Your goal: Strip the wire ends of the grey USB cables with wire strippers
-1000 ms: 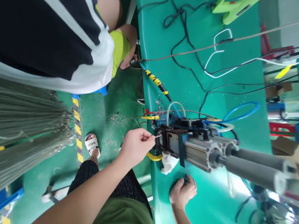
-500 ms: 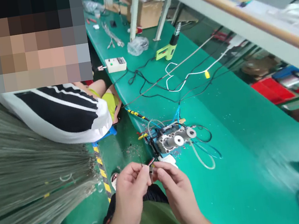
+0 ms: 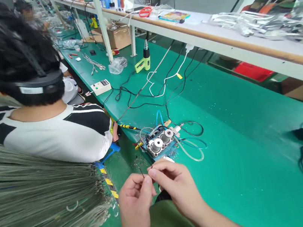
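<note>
My left hand and my right hand are raised close together in front of me, fingertips pinching a thin dark wire. Its far end sticks up past my left fingers. Beyond them, a pneumatic cylinder machine with a blue body and two round silver cylinder ends stands at the edge of the green workbench, apart from my hands. A large bundle of grey wires hangs at the left, near my left hand.
A seated co-worker in a black-and-white shirt is at the left of the bench. Black cables, a white control box and a green hot-air gun lie farther along it. A white shelf runs above.
The view has swung from sideways to upright and farther back. My hands have left the machine and come together in front of me, pinching the wire.
</note>
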`<state>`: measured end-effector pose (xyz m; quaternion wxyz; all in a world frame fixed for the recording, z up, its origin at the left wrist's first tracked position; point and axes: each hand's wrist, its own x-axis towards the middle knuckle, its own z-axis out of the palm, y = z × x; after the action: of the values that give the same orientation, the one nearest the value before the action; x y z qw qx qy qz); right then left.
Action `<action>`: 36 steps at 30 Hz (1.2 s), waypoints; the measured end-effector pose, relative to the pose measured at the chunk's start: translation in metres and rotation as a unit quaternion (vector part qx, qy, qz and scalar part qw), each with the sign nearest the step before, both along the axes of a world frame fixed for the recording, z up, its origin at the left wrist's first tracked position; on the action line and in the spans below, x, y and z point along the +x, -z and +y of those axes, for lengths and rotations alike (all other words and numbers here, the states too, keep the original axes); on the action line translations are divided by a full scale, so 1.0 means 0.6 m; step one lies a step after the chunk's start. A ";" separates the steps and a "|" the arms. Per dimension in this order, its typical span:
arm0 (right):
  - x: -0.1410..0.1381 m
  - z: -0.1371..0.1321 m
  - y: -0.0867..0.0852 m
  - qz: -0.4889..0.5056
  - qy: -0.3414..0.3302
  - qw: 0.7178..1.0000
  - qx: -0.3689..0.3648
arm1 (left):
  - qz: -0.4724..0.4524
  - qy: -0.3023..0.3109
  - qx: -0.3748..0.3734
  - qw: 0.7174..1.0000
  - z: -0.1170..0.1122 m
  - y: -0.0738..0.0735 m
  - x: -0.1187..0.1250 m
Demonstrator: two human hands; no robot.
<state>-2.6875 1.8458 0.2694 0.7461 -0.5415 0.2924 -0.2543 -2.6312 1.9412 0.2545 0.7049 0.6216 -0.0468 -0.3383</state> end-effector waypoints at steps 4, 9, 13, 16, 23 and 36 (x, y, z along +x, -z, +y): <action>-0.005 -0.015 -0.021 0.029 -0.040 0.999 -0.016 | -0.069 0.023 0.031 0.997 0.000 -0.012 0.001; -0.007 -0.027 -0.045 0.043 -0.082 0.995 -0.041 | -0.067 0.067 0.020 0.995 0.008 -0.029 0.008; -0.011 -0.033 -0.063 0.036 -0.102 0.992 -0.070 | -0.038 0.117 -0.010 0.992 0.018 -0.044 0.013; -0.016 -0.034 -0.073 0.029 -0.120 0.989 -0.080 | -0.015 0.145 -0.003 0.989 0.022 -0.057 0.015; -0.026 -0.022 -0.090 0.020 -0.116 0.990 -0.079 | -0.042 0.145 0.010 0.988 0.027 -0.071 0.014; -0.076 0.030 -0.063 -0.005 0.105 0.994 -0.024 | -0.052 0.217 -0.024 0.974 0.000 -0.067 -0.006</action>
<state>-2.7329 1.8636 0.3072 0.7036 -0.5238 0.3381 -0.3411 -2.6349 1.9409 0.2946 0.6257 0.5964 -0.2257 -0.4493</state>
